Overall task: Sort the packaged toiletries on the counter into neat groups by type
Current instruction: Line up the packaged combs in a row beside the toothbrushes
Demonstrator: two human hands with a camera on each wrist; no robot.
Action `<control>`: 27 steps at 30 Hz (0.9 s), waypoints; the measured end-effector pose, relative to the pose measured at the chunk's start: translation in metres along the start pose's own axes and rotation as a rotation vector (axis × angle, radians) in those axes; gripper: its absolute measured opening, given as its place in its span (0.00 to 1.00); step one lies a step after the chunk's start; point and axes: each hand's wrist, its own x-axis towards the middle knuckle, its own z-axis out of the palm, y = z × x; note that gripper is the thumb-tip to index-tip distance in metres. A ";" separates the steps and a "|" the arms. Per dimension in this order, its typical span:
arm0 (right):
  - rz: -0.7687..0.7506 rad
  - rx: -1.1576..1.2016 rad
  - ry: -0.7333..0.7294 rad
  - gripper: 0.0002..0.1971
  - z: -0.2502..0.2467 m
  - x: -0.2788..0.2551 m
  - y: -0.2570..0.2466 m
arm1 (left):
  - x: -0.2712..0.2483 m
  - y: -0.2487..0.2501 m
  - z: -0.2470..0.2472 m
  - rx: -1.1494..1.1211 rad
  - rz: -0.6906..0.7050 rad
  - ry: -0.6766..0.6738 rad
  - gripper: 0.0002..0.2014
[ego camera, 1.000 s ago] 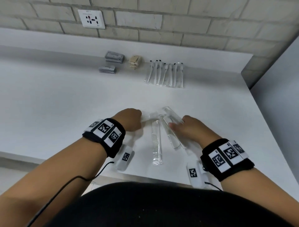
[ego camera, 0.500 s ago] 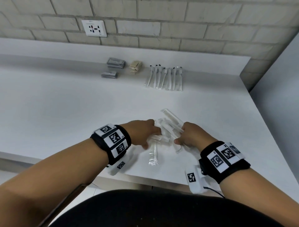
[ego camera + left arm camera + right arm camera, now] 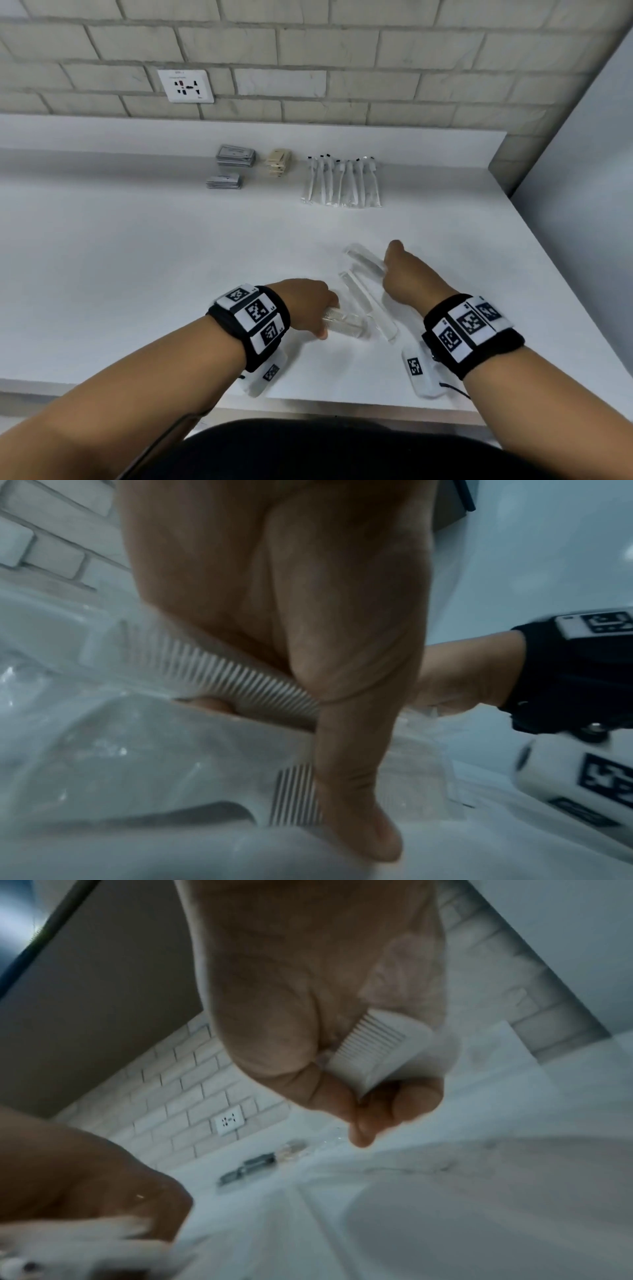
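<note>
1. From the head view you cannot see the fingertips of your left hand (image 3: 308, 305); they curl under, over the wrapped comb (image 3: 346, 323) it holds.
2. Your right hand (image 3: 407, 277) hides the near end of the second wrapped comb (image 3: 364, 260) (the wrist view shows only a short toothed piece, blurred).
3. The print on the grey packet stacks (image 3: 235, 156) at the back of the counter (image 3: 137, 257) is too small to read.
4. What the beige packets (image 3: 278, 162) hold cannot be told.
5. The left wrist view is soft: clear wrappers (image 3: 103, 750) smear together, so you cannot count them.
6. Both forearms run off the bottom edge.
</note>
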 end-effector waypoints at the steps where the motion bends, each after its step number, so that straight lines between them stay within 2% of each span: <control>1: 0.038 -0.023 -0.001 0.10 0.000 0.003 0.002 | 0.000 -0.001 0.001 0.012 0.019 0.005 0.11; 3: 0.101 -0.099 -0.065 0.20 0.001 0.009 0.006 | -0.001 -0.004 0.002 0.046 0.062 0.028 0.13; 5: 0.132 -0.177 -0.131 0.25 0.003 0.015 0.009 | -0.003 -0.006 -0.001 0.069 0.103 0.073 0.16; 8: 0.159 -0.218 -0.181 0.25 0.004 0.019 0.011 | 0.001 -0.007 -0.012 0.077 0.164 0.186 0.17; 10: 0.184 -0.173 -0.171 0.22 0.006 0.018 0.010 | 0.009 -0.005 -0.020 0.083 0.193 0.227 0.19; 12: 0.195 -0.112 -0.138 0.18 0.009 0.017 0.011 | 0.019 0.000 -0.025 0.099 0.212 0.205 0.21; 15: 0.211 -0.040 -0.094 0.21 0.011 0.015 0.015 | 0.032 0.008 -0.023 0.113 0.223 0.125 0.23; 18: 0.225 -0.018 -0.113 0.19 0.010 0.016 0.022 | 0.043 0.013 -0.018 0.117 0.205 0.140 0.25; 21: 0.267 0.101 -0.097 0.14 0.008 0.014 0.029 | 0.047 0.013 -0.017 0.062 0.159 0.165 0.26; 24: 0.284 0.288 -0.073 0.12 0.007 0.012 0.039 | 0.046 0.007 -0.018 0.009 0.100 0.102 0.24; 27: 0.305 0.619 -0.079 0.07 0.006 0.011 0.050 | 0.048 0.001 -0.023 0.083 0.128 0.137 0.18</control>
